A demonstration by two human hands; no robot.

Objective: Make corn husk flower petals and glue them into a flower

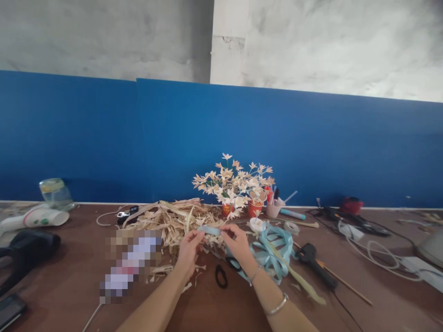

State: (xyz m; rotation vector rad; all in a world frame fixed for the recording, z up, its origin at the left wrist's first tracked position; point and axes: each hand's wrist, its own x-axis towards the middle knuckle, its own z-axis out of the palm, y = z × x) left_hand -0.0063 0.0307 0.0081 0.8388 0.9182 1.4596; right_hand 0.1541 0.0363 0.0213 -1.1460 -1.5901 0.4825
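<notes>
A short strip of light blue ribbon (209, 229) is stretched between my two hands. Its left end is pinched in my left hand (188, 253), thumb against fingers. My right hand (238, 244) grips the other end the same way. Just behind and to the left lies a heap of dried, straw-coloured husk strips (169, 221). Under my right hand are black-handled scissors (221, 276), partly hidden. A loose tangle of light blue ribbon (282, 244) rests to the right of that hand.
Behind my hands, pale husk flowers (228, 180) stand in red cups (255, 207) beside a cup of pens (273, 210). A glue gun (316, 265) lies right, near white cables (374, 253). At left are a paper cup (48, 216), a jar (57, 193) and a phone (12, 311).
</notes>
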